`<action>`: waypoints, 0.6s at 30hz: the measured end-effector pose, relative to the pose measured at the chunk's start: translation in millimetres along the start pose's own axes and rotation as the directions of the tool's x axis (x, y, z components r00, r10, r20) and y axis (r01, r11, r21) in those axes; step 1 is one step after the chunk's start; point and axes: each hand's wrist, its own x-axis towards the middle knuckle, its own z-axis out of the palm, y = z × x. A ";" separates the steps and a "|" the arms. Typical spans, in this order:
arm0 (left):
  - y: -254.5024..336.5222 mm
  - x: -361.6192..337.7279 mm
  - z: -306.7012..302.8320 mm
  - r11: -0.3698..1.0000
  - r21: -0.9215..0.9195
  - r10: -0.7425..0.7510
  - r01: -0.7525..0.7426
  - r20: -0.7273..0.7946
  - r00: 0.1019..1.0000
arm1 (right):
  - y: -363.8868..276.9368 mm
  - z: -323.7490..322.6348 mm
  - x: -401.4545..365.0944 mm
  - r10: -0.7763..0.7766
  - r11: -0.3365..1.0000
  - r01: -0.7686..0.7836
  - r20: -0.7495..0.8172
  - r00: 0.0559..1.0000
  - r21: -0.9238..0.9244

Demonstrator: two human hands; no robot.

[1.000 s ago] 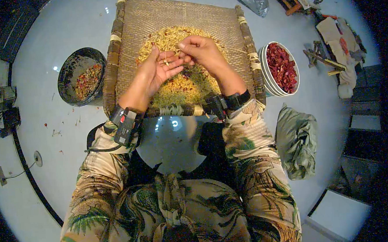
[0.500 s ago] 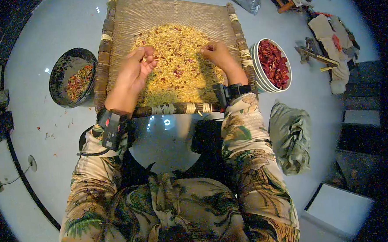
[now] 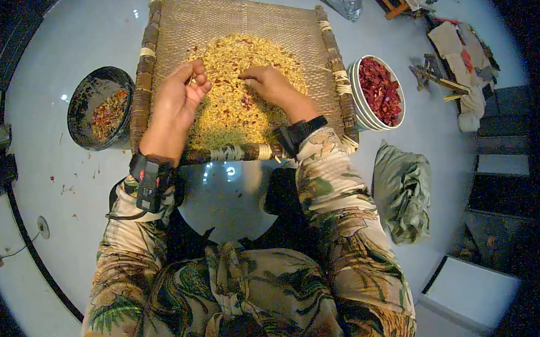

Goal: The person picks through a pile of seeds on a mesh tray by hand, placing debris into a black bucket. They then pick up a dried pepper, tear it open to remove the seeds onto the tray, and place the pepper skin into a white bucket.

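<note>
A wooden-framed woven mesh tray (image 3: 213, 17) lies in front of me, bearing a heap of small yellow pieces (image 3: 224, 119) with dark red bits among them. Over the heap's left side is my left hand (image 3: 181, 97), palm turned up and fingers curled in. A tiny pale bit seems to show at its fingertips, too small to name. My right hand (image 3: 272, 90) reaches to the heap's middle, its thumb and fingers drawn together at the surface. Whatever sits between those fingertips is hidden.
Left of the tray stands a black bucket (image 3: 79, 117) with mixed red and yellow scraps in it. On the right are stacked white buckets (image 3: 357, 103) holding dark red pieces. A grey-green sack (image 3: 402, 192) lies nearer me on the floor; tools and cloths (image 3: 469, 66) lie far right.
My right hand has moved left from the heap's right edge to its middle. My left hand has shifted slightly left, with its fingers curled more.
</note>
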 end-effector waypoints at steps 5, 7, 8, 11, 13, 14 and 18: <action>-0.3 1.9 0.1 1.000 -0.024 -0.002 0.001 -0.033 0.999 | -7.1 12.7 0.7 0.128 0.985 -0.121 0.044 0.991 -0.125; 1.1 -0.2 3.8 1.000 -0.027 -0.003 0.001 -0.060 0.998 | -10.6 4.8 3.0 0.210 0.974 -0.205 0.044 0.977 -0.096; 2.2 -1.7 5.8 1.000 -0.028 -0.004 0.002 -0.070 0.998 | -12.3 0.0 2.9 0.220 0.975 -0.221 -0.024 0.975 -0.031; 2.7 -2.4 7.1 0.999 -0.036 0.002 -0.004 -0.067 0.998 | -6.2 -11.1 1.0 0.347 0.932 -0.324 -0.152 0.925 0.160; 3.0 -2.1 5.8 0.999 -0.040 0.001 -0.003 -0.051 0.999 | 6.5 -14.5 -0.1 0.356 0.930 -0.331 -0.161 0.921 0.161; 2.6 -0.2 4.5 0.999 -0.042 -0.003 0.001 -0.042 0.999 | 12.6 -15.1 -0.8 0.361 0.928 -0.335 -0.166 0.918 0.162; 0.7 1.8 4.1 0.998 -0.067 -0.006 0.004 -0.027 1.000 | 15.3 -18.9 -1.5 0.414 0.910 -0.407 -0.125 0.901 0.080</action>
